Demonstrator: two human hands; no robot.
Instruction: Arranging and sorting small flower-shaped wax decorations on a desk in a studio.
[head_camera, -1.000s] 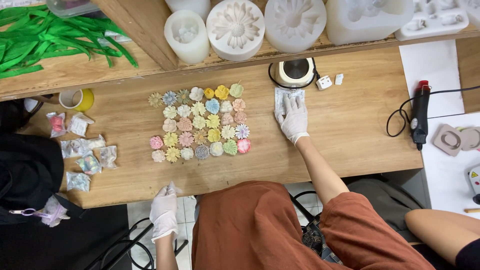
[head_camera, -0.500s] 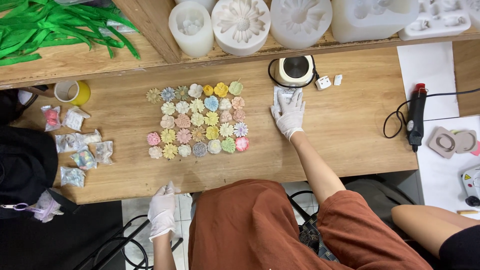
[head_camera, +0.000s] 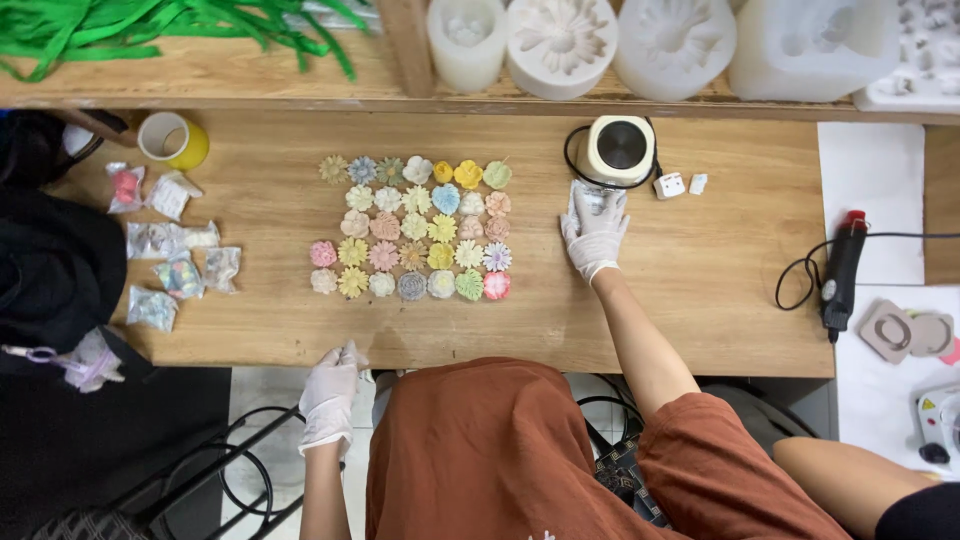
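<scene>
Small clear plastic packets lie in a loose cluster at the left end of the wooden counter (head_camera: 700, 290), just below a yellow cup (head_camera: 175, 140). One packet with a red piece inside (head_camera: 125, 187) sits beside a packet with white contents (head_camera: 170, 195); lower down are a silvery clear packet (head_camera: 155, 240), a packet with bluish-pink contents (head_camera: 180, 275), another clear one (head_camera: 222, 268) and a pale blue-grey packet (head_camera: 150, 308). A flat clear packet (head_camera: 590, 195) lies under the gloved right hand (head_camera: 595, 235).

In the centre of the frame, the gloved right hand (head_camera: 594, 232) lies flat on a small clear bag (head_camera: 588, 197), just below the round white pot (head_camera: 620, 150). The gloved left hand (head_camera: 330, 393) touches the lower edge of the wooden table (head_camera: 700, 290). Coloured flower pieces (head_camera: 415, 228) lie in rows at centre left.
</scene>
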